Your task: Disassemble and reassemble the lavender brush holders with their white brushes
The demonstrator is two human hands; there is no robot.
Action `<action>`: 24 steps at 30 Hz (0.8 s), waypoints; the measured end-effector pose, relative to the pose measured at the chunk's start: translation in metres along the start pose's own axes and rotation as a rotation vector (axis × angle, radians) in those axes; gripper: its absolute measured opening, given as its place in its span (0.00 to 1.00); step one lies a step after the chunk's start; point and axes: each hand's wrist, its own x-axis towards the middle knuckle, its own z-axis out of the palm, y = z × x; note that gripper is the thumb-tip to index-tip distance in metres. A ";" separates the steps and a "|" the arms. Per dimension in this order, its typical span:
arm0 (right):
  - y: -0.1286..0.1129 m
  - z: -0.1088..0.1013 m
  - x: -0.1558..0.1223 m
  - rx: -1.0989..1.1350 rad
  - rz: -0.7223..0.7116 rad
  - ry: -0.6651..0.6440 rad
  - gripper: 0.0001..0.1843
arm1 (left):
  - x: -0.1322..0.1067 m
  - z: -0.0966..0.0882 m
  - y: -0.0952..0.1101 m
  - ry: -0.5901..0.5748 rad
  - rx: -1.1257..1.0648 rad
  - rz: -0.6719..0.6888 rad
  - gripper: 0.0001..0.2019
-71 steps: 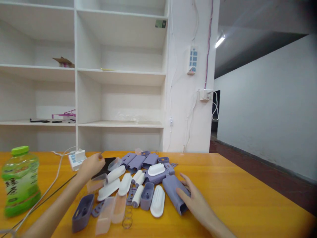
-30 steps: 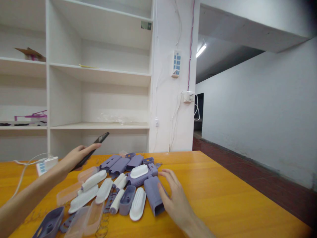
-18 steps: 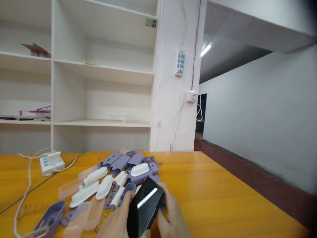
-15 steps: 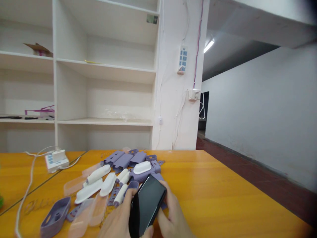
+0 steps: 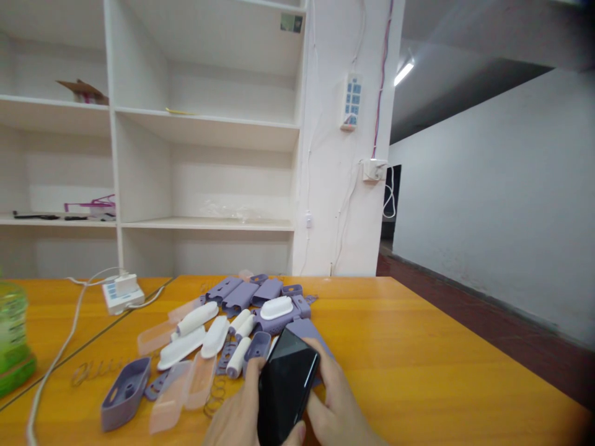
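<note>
A black smartphone [image 5: 287,387] with a dark screen is held tilted above the table's near edge. My left hand [image 5: 235,409] grips its left side, the thumb along the edge. On the right side my right hand [image 5: 337,402] closes round the phone, fingers at its edge. Just beyond lie loose plastic parts: a purple tray-like piece [image 5: 257,347], a white roller [image 5: 238,357], a white oval cap [image 5: 277,308] and a flat purple panel [image 5: 309,337] partly hidden by the phone. A metal spring [image 5: 214,396] rests beside my left hand.
Purple housings [image 5: 240,297], translucent pink covers [image 5: 171,402] and a purple base [image 5: 125,393] spread over the orange table [image 5: 400,365]. A power strip [image 5: 123,293] with a white cable stands left. A green bottle [image 5: 13,337] is at the left edge; shelves [image 5: 204,225] stand behind.
The view has shifted, so the table items and phone appear farther right and the green bottle shows more at the left. Both hands keep hold of the phone.
</note>
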 end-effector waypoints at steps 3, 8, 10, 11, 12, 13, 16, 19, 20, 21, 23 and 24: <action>0.000 -0.001 0.000 -0.027 0.021 -0.023 0.16 | 0.001 0.002 -0.002 -0.017 -0.007 0.004 0.39; -0.001 -0.004 -0.001 -0.057 0.018 -0.068 0.18 | 0.002 0.007 -0.006 0.016 -0.023 0.033 0.37; -0.001 -0.004 -0.001 -0.062 0.012 -0.063 0.19 | 0.001 0.008 -0.006 0.033 -0.014 0.040 0.38; 0.000 -0.003 -0.001 -0.062 0.012 -0.060 0.19 | 0.001 0.008 -0.006 0.036 -0.009 0.041 0.38; 0.000 -0.003 -0.001 -0.059 0.013 -0.058 0.20 | 0.000 0.007 -0.005 0.035 -0.008 0.043 0.38; 0.001 -0.003 -0.001 -0.055 0.012 -0.057 0.20 | 0.000 0.007 -0.004 0.031 -0.012 0.046 0.38; 0.001 -0.002 -0.001 -0.037 -0.002 -0.056 0.21 | 0.000 0.004 0.001 0.009 -0.040 0.044 0.37; 0.001 -0.002 -0.001 -0.034 -0.014 -0.063 0.21 | 0.000 0.003 0.004 0.009 -0.056 0.035 0.36; 0.002 -0.002 -0.001 -0.035 -0.013 -0.066 0.21 | -0.001 0.003 0.004 0.017 -0.060 0.035 0.36; 0.002 -0.002 -0.001 -0.036 -0.010 -0.067 0.21 | -0.001 0.003 0.004 0.025 -0.066 0.040 0.36; 0.003 -0.002 -0.001 -0.040 0.005 -0.067 0.21 | -0.001 0.003 0.004 0.038 -0.087 0.054 0.36; 0.003 -0.003 -0.002 -0.045 0.011 -0.063 0.21 | -0.001 0.003 0.003 0.042 -0.099 0.062 0.35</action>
